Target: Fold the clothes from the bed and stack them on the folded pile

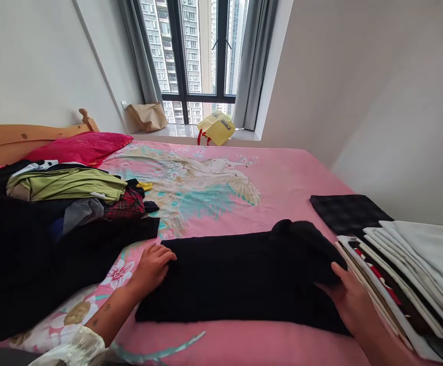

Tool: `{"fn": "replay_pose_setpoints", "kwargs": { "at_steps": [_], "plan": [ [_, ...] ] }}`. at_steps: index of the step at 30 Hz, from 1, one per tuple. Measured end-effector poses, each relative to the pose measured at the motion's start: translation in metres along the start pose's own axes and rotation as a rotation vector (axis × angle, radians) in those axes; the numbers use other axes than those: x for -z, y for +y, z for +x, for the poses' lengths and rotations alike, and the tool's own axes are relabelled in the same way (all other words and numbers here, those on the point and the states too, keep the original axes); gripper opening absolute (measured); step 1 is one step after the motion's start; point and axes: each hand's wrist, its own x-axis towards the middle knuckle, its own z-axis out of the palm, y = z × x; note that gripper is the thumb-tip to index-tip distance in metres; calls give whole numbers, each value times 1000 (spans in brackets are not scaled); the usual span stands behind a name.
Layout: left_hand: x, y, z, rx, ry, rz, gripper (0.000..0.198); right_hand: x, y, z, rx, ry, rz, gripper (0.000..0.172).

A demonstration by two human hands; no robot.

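Observation:
A black garment [229, 279] lies in front of me on the bed, laid out as a long flat strip; its exact kind does not show. At its left end, my left hand [155, 267] has its fingers closed over the upper corner. My right hand [353, 297] grips the right end, thumb on top and the other fingers partly hidden by the cloth. Near that hand the fabric is raised and bunched into a rounded fold. Just right of my right hand stands a stack of folded clothes [415, 254], mostly white, with some dark and red pieces.
A loose heap of clothes [69, 185] covers the left side of the pink patterned bedsheet [282, 173]. Behind the stack lies a folded dark checked cloth [349, 208]. A red pillow [80, 147] rests by the wooden headboard [27, 136]. Paper bag [147, 117] and yellow bag [217, 127] are by the window.

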Motion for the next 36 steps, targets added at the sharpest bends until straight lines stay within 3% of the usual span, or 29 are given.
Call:
{"fn": "replay_pose_setpoints", "kwargs": {
  "at_steps": [2, 4, 9, 15, 18, 21, 24, 26, 28, 32, 34, 36],
  "plan": [
    [-12, 1, -16, 25, -61, -87, 40, 10, 23, -5, -211, 18, 109, 33],
    [-19, 0, -18, 61, -97, -161, 44, 14, 36, -6, -314, 61, 177, 35],
    [-9, -1, -6, 141, -179, -174, 53, 14, 27, -6, -375, 45, 292, 34],
    [-6, 1, -20, 295, -77, -11, 46, 9, 20, -13, -452, -15, 315, 31],
    [-7, -7, -13, 372, -6, -69, 28, 0, 17, -10, -453, -16, 307, 30],
    [2, -14, 18, 452, 104, -146, 28, -15, -3, 0, -426, -22, 317, 26],
    [12, -15, 50, 458, 208, -150, 36, -28, -30, 9, -223, -82, 365, 28],
    [10, -14, 53, 421, 251, -152, 38, -29, -37, 8, -95, -123, 381, 31],
    [1, -14, 40, 365, 224, -156, 33, -21, -26, 3, -69, -110, 365, 33],
    [-19, -23, -5, 338, 115, -140, 28, 7, 30, -7, -231, 51, 334, 33],
    [-20, -25, -11, 359, 127, -109, 33, 19, 54, -10, -265, 101, 347, 34],
    [-15, -19, -3, 351, 156, -86, 35, 25, 67, -11, -235, 110, 351, 36]
  ]
}}
